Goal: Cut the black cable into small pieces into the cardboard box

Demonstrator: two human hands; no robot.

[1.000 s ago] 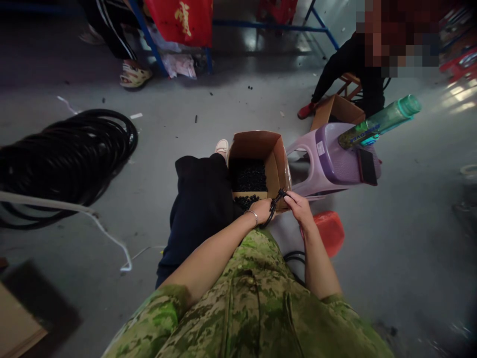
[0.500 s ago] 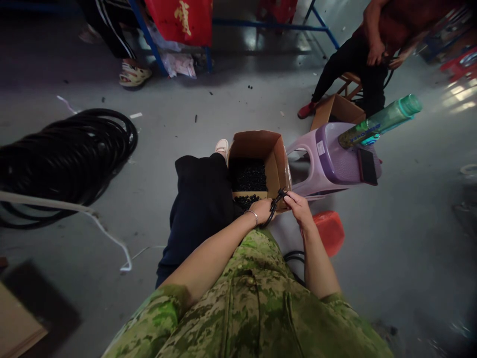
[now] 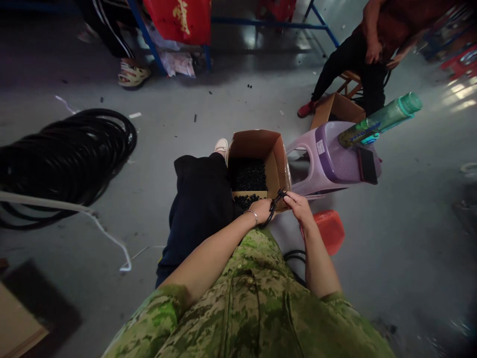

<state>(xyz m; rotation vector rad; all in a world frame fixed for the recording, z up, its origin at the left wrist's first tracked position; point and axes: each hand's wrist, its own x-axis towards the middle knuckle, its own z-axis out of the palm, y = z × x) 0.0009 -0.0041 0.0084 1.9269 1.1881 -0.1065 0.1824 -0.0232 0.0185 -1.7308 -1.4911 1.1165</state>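
Observation:
My left hand is closed round a thin black cable that loops down below it. My right hand pinches the cable's upper end, close to the left hand. Both hands hover over the near edge of an open cardboard box that holds several small black parts. The box stands on the floor beside my dark-trousered leg.
A purple plastic stool lies on its side to the right with a green bottle on it. A red stool is under my right arm. A big coil of black hose lies left. A seated person is at the upper right.

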